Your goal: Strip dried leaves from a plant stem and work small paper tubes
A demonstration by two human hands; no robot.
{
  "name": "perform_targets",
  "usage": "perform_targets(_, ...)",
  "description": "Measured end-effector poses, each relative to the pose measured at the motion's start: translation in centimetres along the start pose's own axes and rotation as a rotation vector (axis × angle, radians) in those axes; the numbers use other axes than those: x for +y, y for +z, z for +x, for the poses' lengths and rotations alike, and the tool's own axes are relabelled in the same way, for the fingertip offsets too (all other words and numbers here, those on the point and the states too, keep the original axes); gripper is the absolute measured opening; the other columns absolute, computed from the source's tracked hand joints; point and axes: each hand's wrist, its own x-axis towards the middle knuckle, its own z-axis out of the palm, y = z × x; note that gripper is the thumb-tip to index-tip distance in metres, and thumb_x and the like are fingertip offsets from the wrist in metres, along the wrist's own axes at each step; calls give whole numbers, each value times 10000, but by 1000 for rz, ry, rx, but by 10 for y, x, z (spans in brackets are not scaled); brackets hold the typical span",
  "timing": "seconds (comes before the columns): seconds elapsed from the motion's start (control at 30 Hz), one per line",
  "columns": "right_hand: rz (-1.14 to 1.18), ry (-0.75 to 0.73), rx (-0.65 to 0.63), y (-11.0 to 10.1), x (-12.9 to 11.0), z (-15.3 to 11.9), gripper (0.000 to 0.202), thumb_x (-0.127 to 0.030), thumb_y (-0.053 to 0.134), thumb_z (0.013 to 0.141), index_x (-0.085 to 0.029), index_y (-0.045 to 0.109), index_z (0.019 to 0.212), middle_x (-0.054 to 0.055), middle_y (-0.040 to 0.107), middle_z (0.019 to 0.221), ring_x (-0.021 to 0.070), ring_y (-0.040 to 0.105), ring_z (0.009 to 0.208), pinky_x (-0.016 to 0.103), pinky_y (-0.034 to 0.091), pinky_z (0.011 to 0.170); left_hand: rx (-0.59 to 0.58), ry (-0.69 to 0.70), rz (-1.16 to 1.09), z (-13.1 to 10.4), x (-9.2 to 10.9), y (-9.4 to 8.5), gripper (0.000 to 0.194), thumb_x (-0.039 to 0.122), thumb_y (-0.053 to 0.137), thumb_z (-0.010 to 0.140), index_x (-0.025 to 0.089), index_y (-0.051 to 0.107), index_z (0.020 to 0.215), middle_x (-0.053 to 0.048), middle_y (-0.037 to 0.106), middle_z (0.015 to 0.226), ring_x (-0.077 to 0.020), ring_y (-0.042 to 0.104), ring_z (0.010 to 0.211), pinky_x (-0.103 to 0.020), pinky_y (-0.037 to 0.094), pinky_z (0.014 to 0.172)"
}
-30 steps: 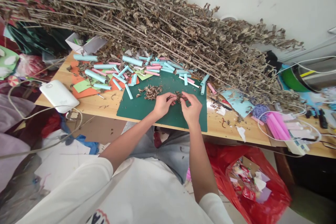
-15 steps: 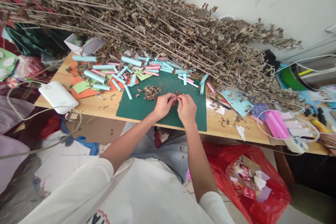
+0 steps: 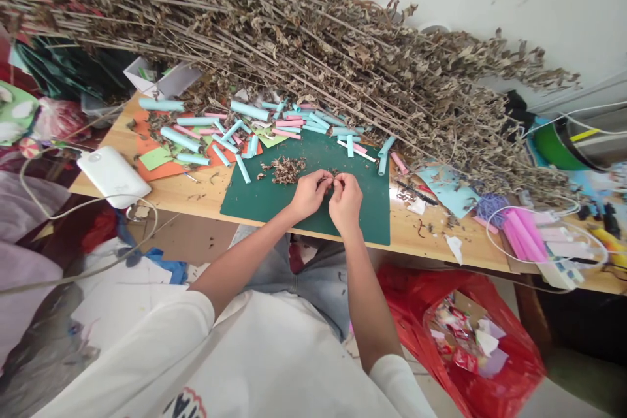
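My left hand [image 3: 309,194] and my right hand [image 3: 345,201] meet fingertip to fingertip over the green cutting mat [image 3: 264,201]. Both are closed in a pinch. Whatever sits between the fingers is too small and covered to name. Just left of my left hand lies a small heap of crumbled dry leaves [image 3: 288,170] on the mat. A few more dry bits show behind the fingertips. Rolled blue paper tubes [image 3: 243,168] and pink paper tubes [image 3: 289,123] lie scattered along the mat's far edge.
A large bundle of dried leafy stalks [image 3: 294,46] covers the back of the wooden table [image 3: 206,199]. A white power bank [image 3: 113,176] with a cable rests at left. Pink rolls [image 3: 524,234] lie at right. Below hangs a red plastic bag [image 3: 406,300] with litter inside.
The whole view has shifted slightly, so the table sits a little further right. My hands stay together over the mat, with the fingertips slightly moved.
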Motion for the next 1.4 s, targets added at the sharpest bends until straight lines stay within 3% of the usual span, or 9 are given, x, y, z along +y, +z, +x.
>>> perform_targets(0.17,181,128,6,-5,4,4,165,-300,443,930,-200,570,896,12,610,763,158,578,695,283,472,701,-4,-33,-105,-1,-3,0,208,270,501,922,154,673,922,0,623,719,-105,565,620,-208,452,632)
perform_targets(0.27,98,72,64,-10,8,8,155,-265,491,900,-193,628,894,43,659,846,177,608,771,307,486,758,37,-58,-124,-2,-7,2,215,307,543,908,159,696,938,-1,634,705,-112,581,620,-214,466,632)
perform_targets(0.5,-23,-16,44,-19,13,12,248,-119,481,819,-178,696,927,93,687,966,204,634,852,364,517,833,70,-22,-128,-2,-12,4,198,264,605,865,169,735,981,-53,709,863,-128,646,666,-243,514,675)
perform_targets(0.7,151,-12,-57,-21,3,6,247,-248,549,863,-199,689,1061,89,700,1053,182,663,838,329,556,758,52,-53,-188,-2,-11,5,191,257,592,869,160,709,985,-39,714,823,-132,659,679,-242,530,689)
perform_targets(0.87,308,71,-71,-15,6,6,220,-343,606,854,-190,720,962,71,732,947,192,687,830,338,573,773,54,-26,-196,-3,-8,3,157,217,603,857,172,648,1000,-20,702,841,-127,675,733,-229,523,724)
perform_targets(1.0,265,47,-83,-20,7,9,194,-338,604,859,-193,730,890,60,730,891,195,681,823,332,559,766,45,-12,-135,-4,-5,2,119,236,603,864,172,665,943,-15,695,789,-134,668,720,-233,514,716)
perform_targets(1.17,131,-60,-114,-30,2,8,170,-265,545,885,-206,703,903,45,717,896,178,659,807,322,538,777,54,20,-14,-3,-7,2,145,250,591,874,177,708,918,-43,722,876,-154,658,772,-253,506,732)
perform_targets(1.3,16,-111,-95,-26,2,4,159,-203,505,869,-197,664,882,63,692,880,194,639,801,340,523,788,4,79,104,-2,-6,2,142,211,568,879,168,699,914,-49,713,875,-155,632,770,-263,479,753)
perform_targets(1.4,33,-55,-53,-17,4,1,145,-200,498,855,-193,642,867,68,683,864,201,633,811,339,517,787,-16,74,110,-2,-2,1,137,189,550,881,162,684,889,-39,701,838,-144,609,741,-251,464,740)
